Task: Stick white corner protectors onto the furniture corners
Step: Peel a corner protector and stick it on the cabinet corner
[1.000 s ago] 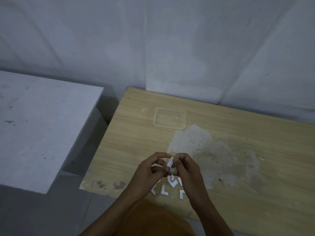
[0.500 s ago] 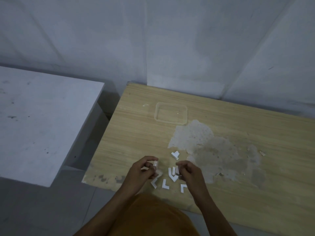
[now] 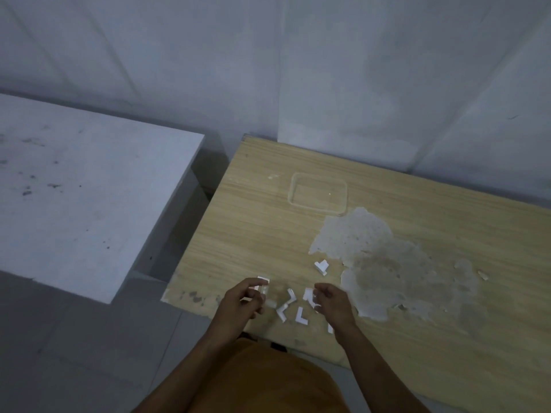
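Several white L-shaped corner protectors lie near the front edge of the wooden table. One more protector lies a little farther back, beside the worn patch. My left hand pinches a white corner protector between thumb and fingertips, just above the table's front left part. My right hand hovers over the loose pieces with fingers loosely curled; I cannot tell whether it holds anything.
A clear shallow plastic tray sits toward the table's back. A white table stands to the left, with a gap between the two. Grey walls close off the back. The wooden top has a large peeled patch.
My hands were together over the pieces and have drawn apart. The left one moved left with a protector. One piece now lies by the worn patch.
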Tool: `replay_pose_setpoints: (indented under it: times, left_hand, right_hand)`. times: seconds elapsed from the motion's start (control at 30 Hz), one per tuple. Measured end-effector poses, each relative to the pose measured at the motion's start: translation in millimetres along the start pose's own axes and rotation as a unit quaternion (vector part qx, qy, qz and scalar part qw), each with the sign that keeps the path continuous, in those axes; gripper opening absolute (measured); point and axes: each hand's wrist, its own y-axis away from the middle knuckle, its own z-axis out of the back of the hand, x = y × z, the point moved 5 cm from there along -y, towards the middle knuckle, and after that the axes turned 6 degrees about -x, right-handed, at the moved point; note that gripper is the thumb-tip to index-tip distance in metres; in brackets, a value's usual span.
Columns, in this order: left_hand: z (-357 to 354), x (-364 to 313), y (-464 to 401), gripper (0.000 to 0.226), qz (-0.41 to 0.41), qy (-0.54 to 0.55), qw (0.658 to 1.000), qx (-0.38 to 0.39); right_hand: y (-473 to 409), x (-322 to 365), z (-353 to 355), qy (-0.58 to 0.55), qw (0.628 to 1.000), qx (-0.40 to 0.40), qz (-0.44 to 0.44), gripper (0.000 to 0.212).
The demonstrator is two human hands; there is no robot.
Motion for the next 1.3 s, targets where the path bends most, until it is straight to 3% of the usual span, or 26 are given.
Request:
replay_pose_setpoints:
  times: [0.13, 0.3, 0.47, 0.7, 0.9, 1.1, 1.2, 1.3]
  left_hand:
    - [5, 0, -2, 0.031, -0.004, 0.015, 1.0, -0.009]
    - [14, 2, -5, 0.028, -0.011, 0.024, 0.999, -0.022]
    - [35, 3, -9, 0.025, -0.018, 0.037, 0.998, -0.039]
    - [94, 8, -5, 0.018, -0.044, 0.064, 0.995, -0.055]
    - [147, 34, 1, 0.024, -0.026, 0.103, 0.994, -0.039]
    - [197, 71, 7, 0.035, -0.014, 0.12, 0.991, -0.055]
    - [216, 92, 9, 0.042, 0.013, 0.134, 0.989, -0.067]
    - [231, 113, 10, 0.046, 0.041, 0.123, 0.987, -0.094]
  right_hand:
    - [12, 6, -2, 0.063, 0.997, 0.02, 0.031, 0.023]
    - [54, 31, -30, -0.039, 0.99, 0.132, -0.021, 0.016]
    - [88, 59, -77, -0.053, 0.97, 0.236, -0.018, 0.023]
    - [106, 85, -140, -0.015, 0.959, 0.28, 0.051, 0.012]
    - [113, 93, -192, 0.114, 0.943, 0.282, 0.135, 0.014]
    - [130, 97, -249, 0.307, 0.848, 0.269, 0.339, 0.018]
    - [135, 93, -274, 0.378, 0.787, 0.276, 0.401, 0.022]
    - [130, 93, -289, 0.42, 0.757, 0.267, 0.424, 0.023]
